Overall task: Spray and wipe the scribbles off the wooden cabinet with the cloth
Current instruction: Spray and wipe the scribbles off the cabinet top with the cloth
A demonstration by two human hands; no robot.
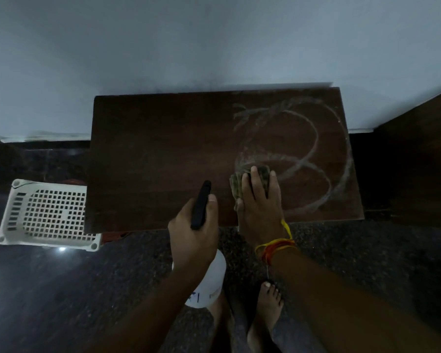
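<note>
Here, the right hand (259,200) lies flat on the cloth (250,179), fingers (255,179) straight and slightly spread, pressing it onto the cabinet (163,154) top near the front edge, right of centre. The cloth is bunched, greenish, and sticks out past the fingertips and to the left of the palm. It sits at the lower-left end of the scribbles (295,154), pale looping chalky lines that cover the right half of the wooden surface; the left half looks bare wood, though the light is dim and faint marks may be lost.

The left hand (192,235) grips the bottle (209,281) by its neck, fingers curled round it, thumb up along the black spray head (201,205), whose nozzle points away over the front edge of the cabinet. The white bottle body hangs below the hand, in front of the cabinet and above the floor (87,289). Whether a finger is on the trigger cannot be told.

Threads (275,247), orange and yellow, circle the right wrist. A white perforated basket (46,212) sits on the dark floor just left of the cabinet. A bare foot (265,317) stands below the hands.
</note>
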